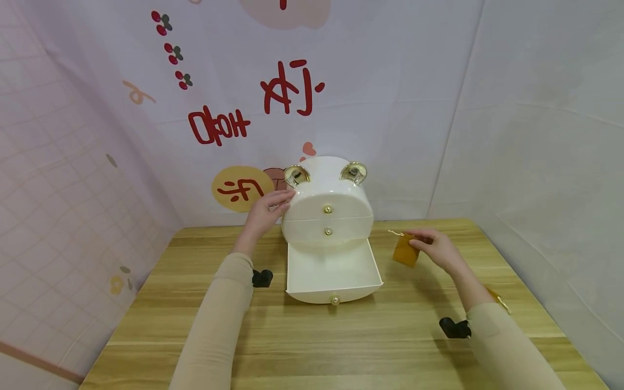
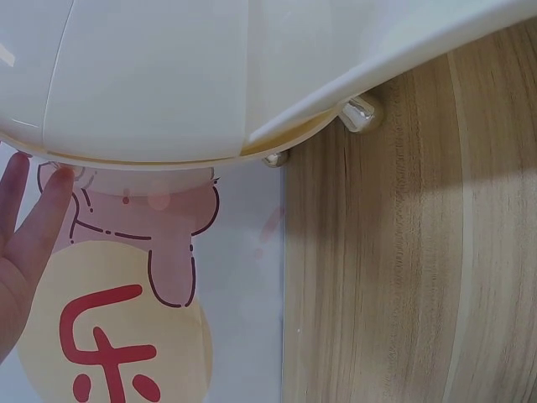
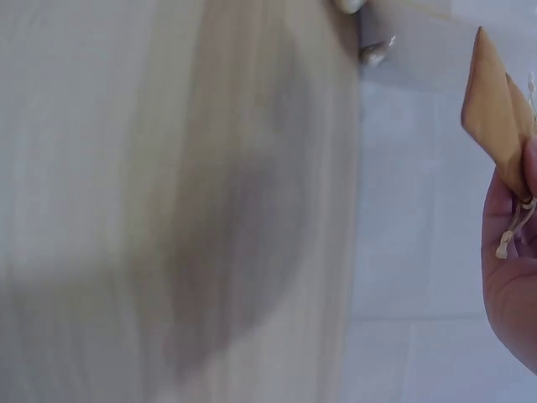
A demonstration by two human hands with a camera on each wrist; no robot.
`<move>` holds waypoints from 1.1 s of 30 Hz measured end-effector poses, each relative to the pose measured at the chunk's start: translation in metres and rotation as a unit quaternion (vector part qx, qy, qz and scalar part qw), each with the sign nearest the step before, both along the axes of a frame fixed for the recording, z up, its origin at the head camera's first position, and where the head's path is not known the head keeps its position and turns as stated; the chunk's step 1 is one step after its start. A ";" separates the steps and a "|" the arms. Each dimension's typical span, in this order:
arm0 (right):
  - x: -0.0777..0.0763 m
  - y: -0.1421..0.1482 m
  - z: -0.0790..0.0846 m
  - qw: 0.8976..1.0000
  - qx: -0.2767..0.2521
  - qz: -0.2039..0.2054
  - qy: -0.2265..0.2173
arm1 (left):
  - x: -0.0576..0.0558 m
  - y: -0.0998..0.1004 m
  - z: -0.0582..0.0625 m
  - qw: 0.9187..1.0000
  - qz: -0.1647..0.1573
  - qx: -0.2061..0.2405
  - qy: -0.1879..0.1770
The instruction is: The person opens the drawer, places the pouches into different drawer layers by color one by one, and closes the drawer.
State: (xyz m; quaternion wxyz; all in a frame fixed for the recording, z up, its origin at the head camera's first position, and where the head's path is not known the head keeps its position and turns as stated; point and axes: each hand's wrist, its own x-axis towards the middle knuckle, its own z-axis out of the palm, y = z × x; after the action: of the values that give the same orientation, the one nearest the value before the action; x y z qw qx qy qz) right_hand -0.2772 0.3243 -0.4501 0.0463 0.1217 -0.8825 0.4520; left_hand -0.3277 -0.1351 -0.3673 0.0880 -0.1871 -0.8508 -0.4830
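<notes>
A glossy white storage box (image 1: 312, 208) with gold-rimmed ears and gold knobs stands at the back of the table. Its bottom drawer (image 1: 331, 268) is pulled out, and nothing shows inside it. My left hand (image 1: 267, 214) rests its fingertips against the box's left side, fingers fairly straight; the left wrist view shows these fingers (image 2: 42, 214) at the box's edge. To the right of the drawer, my right hand (image 1: 436, 249) pinches a small orange drawstring pouch (image 1: 405, 252) by its top, above the table. In the right wrist view the pouch (image 3: 495, 109) hangs with its pale cord beside the fingers.
Another orange item with a pale cord (image 1: 502, 303) lies on the wooden table (image 1: 390, 346), partly behind my right forearm. Black wrist-mounted pieces (image 1: 453, 328) show near both forearms. A printed white cloth (image 1: 390, 108) hangs behind the box.
</notes>
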 end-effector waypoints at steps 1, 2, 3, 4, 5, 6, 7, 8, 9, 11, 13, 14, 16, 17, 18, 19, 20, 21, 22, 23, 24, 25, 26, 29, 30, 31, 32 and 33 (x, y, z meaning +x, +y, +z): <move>0.000 -0.004 0.004 1.000 -0.009 0.004 -0.001 | 0.000 0.000 0.000 1.000 -0.002 0.001 0.001; 0.000 -0.008 0.008 1.000 -0.018 0.009 -0.001 | -0.001 0.000 -0.001 1.000 -0.002 0.002 0.002; 0.000 -0.012 0.011 1.000 -0.025 0.013 0.000 | -0.001 0.000 -0.001 1.000 -0.003 0.002 0.003; 0.000 -0.016 0.014 0.999 -0.033 0.018 0.002 | -0.001 0.000 -0.001 1.000 -0.004 0.002 0.004; 0.000 -0.021 0.017 0.999 -0.041 0.023 0.005 | -0.001 0.000 -0.001 1.000 -0.005 0.002 0.004; -0.001 -0.025 0.019 0.998 -0.046 0.030 0.008 | -0.001 0.000 -0.001 1.000 -0.005 0.001 0.004; -0.001 -0.029 0.021 0.998 -0.052 0.036 0.010 | -0.001 0.000 0.000 1.000 -0.005 -0.001 0.004; -0.001 -0.034 0.024 0.997 -0.059 0.045 0.012 | -0.001 0.000 -0.001 1.000 -0.005 -0.003 0.004; 0.000 -0.038 0.026 0.996 -0.065 0.052 0.012 | -0.001 0.000 0.000 1.000 -0.006 -0.004 0.004; 0.000 -0.047 0.028 0.994 -0.078 0.070 0.016 | -0.001 0.001 0.000 1.000 -0.004 -0.006 0.003; -0.001 -0.055 0.028 0.992 -0.087 0.085 0.018 | -0.001 0.001 0.000 1.000 -0.004 -0.006 0.003; -0.001 -0.059 0.027 0.991 -0.089 0.093 0.020 | 0.000 0.001 0.000 1.000 -0.004 -0.006 0.003; -0.002 -0.067 0.025 0.990 -0.089 0.106 0.024 | 0.000 0.001 0.000 1.000 -0.004 -0.005 0.003; -0.003 -0.071 0.024 0.990 -0.086 0.111 0.026 | 0.000 0.001 0.000 1.000 -0.004 -0.004 0.002; -0.004 -0.075 0.023 0.990 -0.083 0.114 0.026 | 0.000 0.001 0.000 1.000 -0.004 -0.004 0.002; -0.004 -0.079 0.023 0.990 -0.080 0.117 0.025 | 0.000 0.001 0.000 1.000 -0.004 -0.004 0.002; -0.004 -0.083 0.023 0.990 -0.076 0.120 0.023 | 0.000 0.001 0.000 1.000 -0.005 -0.004 0.002; -0.005 -0.087 0.023 0.990 -0.073 0.122 0.019 | 0.000 0.001 0.000 1.000 -0.005 -0.004 0.003; -0.005 -0.092 0.023 0.990 -0.069 0.124 0.017 | -0.001 0.001 0.000 1.000 -0.005 -0.004 0.003; -0.006 -0.096 0.024 0.990 -0.066 0.125 0.016 | -0.001 0.001 0.000 1.000 -0.005 -0.005 0.003; -0.006 -0.101 0.024 0.990 -0.064 0.127 0.015 | -0.001 0.001 0.000 1.000 -0.006 -0.004 0.003; -0.006 -0.107 0.026 0.990 -0.061 0.130 0.014 | -0.001 0.001 0.000 1.000 -0.006 -0.004 0.003; -0.006 -0.111 0.026 0.989 -0.055 0.133 0.017 | -0.001 0.000 0.000 1.000 -0.007 -0.003 0.002; -0.006 -0.127 0.027 0.988 -0.039 0.146 0.031 | 0.000 0.000 0.001 1.000 -0.006 -0.004 -0.002; -0.006 -0.132 0.027 0.987 -0.034 0.154 0.038 | 0.000 0.000 0.001 1.000 -0.006 -0.003 -0.003; -0.007 -0.137 0.027 0.986 -0.029 0.161 0.042 | 0.000 0.000 0.001 1.000 -0.005 -0.004 -0.004; -0.007 -0.141 0.027 0.985 -0.024 0.166 0.047 | 0.000 0.000 0.001 1.000 -0.004 -0.005 -0.004; -0.007 -0.146 0.027 0.984 -0.022 0.172 0.053 | 0.001 0.000 0.001 1.000 -0.004 -0.005 -0.003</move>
State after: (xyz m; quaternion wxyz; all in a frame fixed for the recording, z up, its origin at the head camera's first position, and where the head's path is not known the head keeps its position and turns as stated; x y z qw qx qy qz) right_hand -0.2844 0.1783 -0.4232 0.0173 0.2939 -0.8345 0.4657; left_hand -0.3271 -0.1349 -0.3666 0.0824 -0.1891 -0.8530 -0.4795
